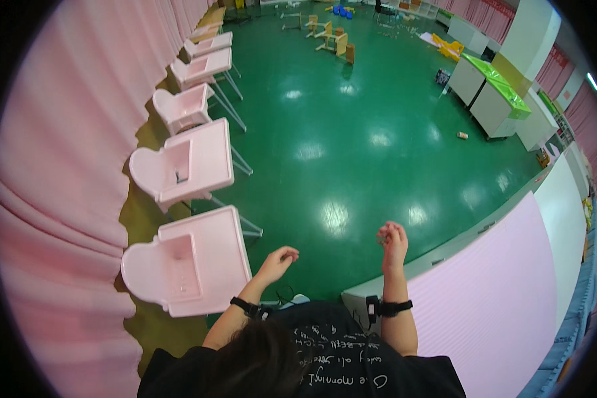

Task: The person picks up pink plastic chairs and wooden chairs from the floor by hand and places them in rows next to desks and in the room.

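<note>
My left hand [278,263] is held out over the green floor [298,192], beside the nearest pink high chair [231,265] and apart from it. Its fingers bend loosely, with nothing visible in them. Farther right, my right hand [393,240] is raised near a pink ribbed panel [484,298]. The fingers there are slightly curled and spread, and no object shows between them. Dark straps circle both wrists. Neither hand touches anything in view.
Several pink high chairs [202,152] line the pink curtain [60,132] on the left. White cabinets with green tops [491,86] stand at the far right, near a small can [462,135]. Wooden chairs [335,43] lie tipped at the back, with scattered pieces beyond.
</note>
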Motion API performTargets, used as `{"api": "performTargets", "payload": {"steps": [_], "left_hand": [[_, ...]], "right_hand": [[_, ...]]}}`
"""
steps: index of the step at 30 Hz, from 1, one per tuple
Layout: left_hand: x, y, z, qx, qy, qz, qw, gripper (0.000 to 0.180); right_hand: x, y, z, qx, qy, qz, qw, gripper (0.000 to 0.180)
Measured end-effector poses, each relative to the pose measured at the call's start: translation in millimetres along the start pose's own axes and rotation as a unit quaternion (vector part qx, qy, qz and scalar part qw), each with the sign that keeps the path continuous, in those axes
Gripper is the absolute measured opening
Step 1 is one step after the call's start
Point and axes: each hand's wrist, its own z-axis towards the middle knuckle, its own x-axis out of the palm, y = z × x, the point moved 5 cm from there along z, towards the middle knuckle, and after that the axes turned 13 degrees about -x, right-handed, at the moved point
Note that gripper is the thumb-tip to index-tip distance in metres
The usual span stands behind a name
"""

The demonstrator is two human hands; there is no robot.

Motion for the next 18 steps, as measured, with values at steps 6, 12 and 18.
{"api": "performTargets", "payload": {"steps": [6, 12, 18], "left_hand": [[-35, 47, 54, -0.073, -0.032, -0.100, 0.992, 0.017], [-100, 79, 122, -0.231, -0.146, -0.206, 0.939, 0.018], [-162, 35, 255, -0.246, -0.182, -0.209, 0.929, 0.018]], "right_hand": [[2, -27, 43, 0.025, 0.024, -0.024, 0.999, 0.015], [-1, -73, 114, 0.094, -0.003, -0.070, 0.993, 0.014], [6, -86, 207, 0.138, -0.070, -0.081, 0.985, 0.013]]}}
